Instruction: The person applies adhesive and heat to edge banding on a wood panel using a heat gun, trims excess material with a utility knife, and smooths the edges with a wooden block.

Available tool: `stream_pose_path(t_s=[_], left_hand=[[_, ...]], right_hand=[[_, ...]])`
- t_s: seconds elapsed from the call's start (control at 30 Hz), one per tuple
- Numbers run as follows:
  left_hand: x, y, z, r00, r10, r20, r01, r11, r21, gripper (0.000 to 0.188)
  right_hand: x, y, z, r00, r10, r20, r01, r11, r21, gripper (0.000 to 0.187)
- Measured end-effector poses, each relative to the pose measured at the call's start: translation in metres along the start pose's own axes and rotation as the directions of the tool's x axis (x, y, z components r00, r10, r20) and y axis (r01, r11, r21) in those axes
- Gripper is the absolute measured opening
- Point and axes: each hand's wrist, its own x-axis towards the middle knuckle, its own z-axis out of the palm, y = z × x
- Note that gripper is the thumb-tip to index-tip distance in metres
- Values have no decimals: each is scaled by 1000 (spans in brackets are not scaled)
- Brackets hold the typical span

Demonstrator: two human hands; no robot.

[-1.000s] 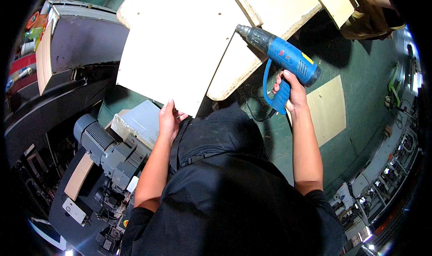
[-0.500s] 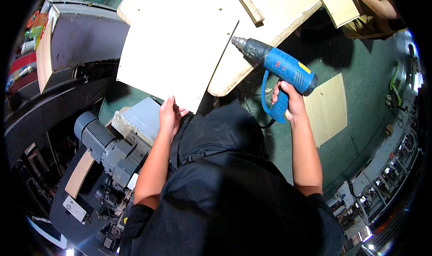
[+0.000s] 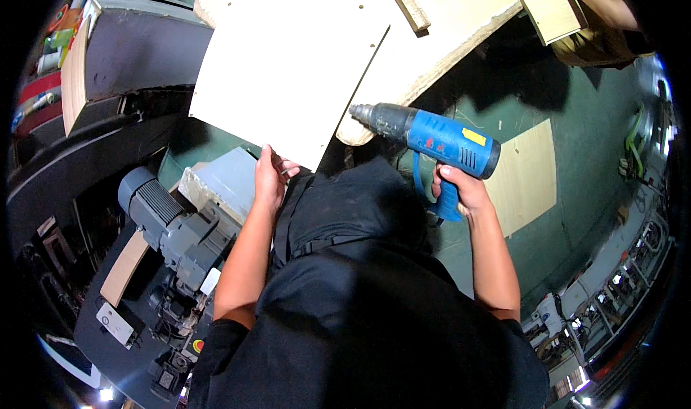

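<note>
My right hand (image 3: 464,191) grips the handle of a blue and black heat gun (image 3: 448,141). Its metal nozzle points left, close to the right edge of a pale, flat panel (image 3: 288,64); whether it touches cannot be made out. Small dark holes dot the panel. At its near edge, by the near right corner, my left hand (image 3: 271,180) holds the panel with the thumb on top and the other fingers partly hidden beneath. Under the panel's right side lies a thicker board with a rough edge (image 3: 461,53).
A wooden strip (image 3: 407,6) lies on the thicker board. At the far right is another person's arm (image 3: 608,6) beside a pale board (image 3: 547,17). A thin sheet (image 3: 524,175) lies on the green floor. A grey motor (image 3: 155,204) stands at my left, below a grey cabinet (image 3: 137,53).
The heat gun has moved left and nearer to me, and its barrel is more level. Its nozzle is now closer to the panel's near corner. My left hand stays on the panel.
</note>
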Motion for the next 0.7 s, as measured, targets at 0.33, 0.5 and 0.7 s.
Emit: stream_pose_path(t_s=[0.33,0.5,0.7], left_hand=[[8,-19,-44,997,9,-79,-6,999,41,60],[12,-48,-74,984,-23,-178,45,991,123,58],[12,-75,-106,973,-23,-229,87,957,276,50]], right_hand=[[-11,-13,5,996,88,33,-83,988,-132,16],[15,-42,-1,997,-77,22,80,982,-170,20],[51,-82,4,950,-219,-223,233,972,40,17]])
